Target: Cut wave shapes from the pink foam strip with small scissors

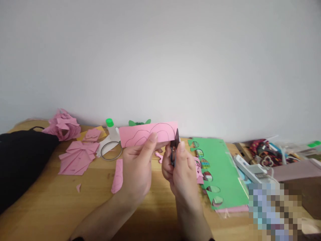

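Note:
My left hand [139, 167] grips a strip of pink paper [164, 129] from below, thumb pressed on its front. Curved dark outlines are drawn across the strip. In my right hand [184, 167] is a pair of scissors [177, 138], its dark blades upright at the strip's right end. Fingers hide most of the scissor handles. Under the hands, on the wooden table [95, 204], lie a folded pink paper piece with drawn lines [117, 175] and a small pink cut-out [159, 156].
Left of my hands are a glue stick [112, 130], a grey ring [111, 150], folded pink paper [79, 157], a pink paper bundle [61, 125] and a black bag [22, 164]. To the right lie a green sheet with cut-out holes [223, 174] and a white power strip [247, 169].

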A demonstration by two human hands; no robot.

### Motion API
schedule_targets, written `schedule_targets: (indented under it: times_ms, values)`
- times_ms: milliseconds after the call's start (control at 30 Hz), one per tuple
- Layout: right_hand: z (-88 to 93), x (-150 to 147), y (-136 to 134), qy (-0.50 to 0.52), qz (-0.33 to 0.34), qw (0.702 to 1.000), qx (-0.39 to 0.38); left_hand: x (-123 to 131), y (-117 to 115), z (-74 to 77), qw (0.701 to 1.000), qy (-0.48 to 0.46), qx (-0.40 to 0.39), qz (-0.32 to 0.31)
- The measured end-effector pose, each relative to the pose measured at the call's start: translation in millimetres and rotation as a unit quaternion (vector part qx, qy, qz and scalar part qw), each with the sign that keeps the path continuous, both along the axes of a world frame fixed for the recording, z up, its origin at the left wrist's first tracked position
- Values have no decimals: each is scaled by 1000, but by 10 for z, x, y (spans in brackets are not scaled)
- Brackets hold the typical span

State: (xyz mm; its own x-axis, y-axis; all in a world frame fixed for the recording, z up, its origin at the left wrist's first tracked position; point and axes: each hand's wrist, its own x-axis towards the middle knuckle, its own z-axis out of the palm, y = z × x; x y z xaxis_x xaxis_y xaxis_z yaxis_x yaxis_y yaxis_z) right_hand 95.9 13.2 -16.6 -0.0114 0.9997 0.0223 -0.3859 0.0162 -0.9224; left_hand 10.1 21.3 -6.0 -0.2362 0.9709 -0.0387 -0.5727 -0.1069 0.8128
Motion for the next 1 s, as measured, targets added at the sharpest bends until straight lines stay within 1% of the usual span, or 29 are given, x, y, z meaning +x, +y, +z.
schedule_targets:
  times_ms: [433,767,1000]
  values:
    - [18,58,-5,-18,13,1000,7,-13,-12,33,1000,-12,0,-17]
    - [21,89,2,-23,18,1000,10,-17,0,46,1000,-22,1,-11]
    - [32,115,3,-40,18,999,10,-40,10,23,1000,8,-7,-12]
